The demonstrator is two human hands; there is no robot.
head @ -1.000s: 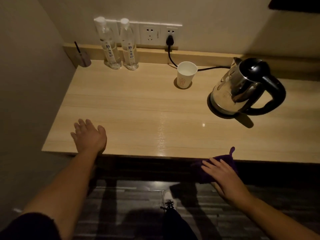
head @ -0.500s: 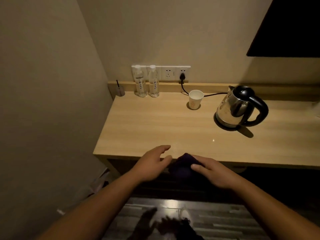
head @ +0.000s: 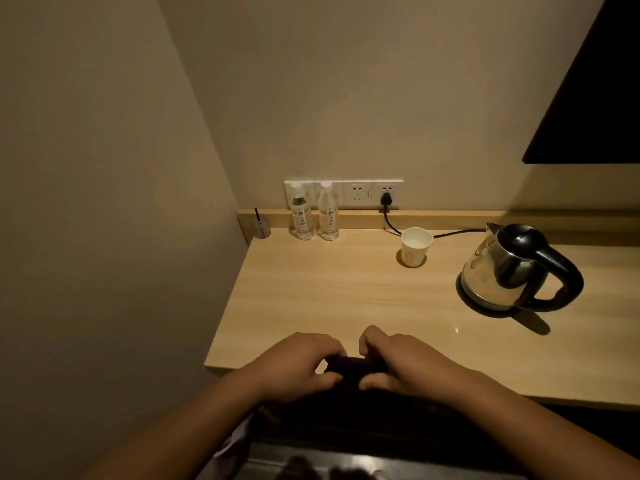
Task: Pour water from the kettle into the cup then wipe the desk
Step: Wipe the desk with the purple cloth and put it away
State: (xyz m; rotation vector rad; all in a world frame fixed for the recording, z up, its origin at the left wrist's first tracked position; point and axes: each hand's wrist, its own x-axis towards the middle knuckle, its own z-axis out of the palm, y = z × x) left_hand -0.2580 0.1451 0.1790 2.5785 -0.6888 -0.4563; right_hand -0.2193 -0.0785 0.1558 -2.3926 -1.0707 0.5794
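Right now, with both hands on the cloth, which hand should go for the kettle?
Right. The kettle stands at the desk's right side, its handle turned right, nearer the right hand. The left hand would have to cross over, and can hold the cloth alone.

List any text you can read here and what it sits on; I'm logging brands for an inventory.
Left water bottle: vertical blue label print, too blurred to read.
Right water bottle: the same kind of label, unreadable.
Paper cup: a faint round emblem, no legible words.
Kettle: no visible text.
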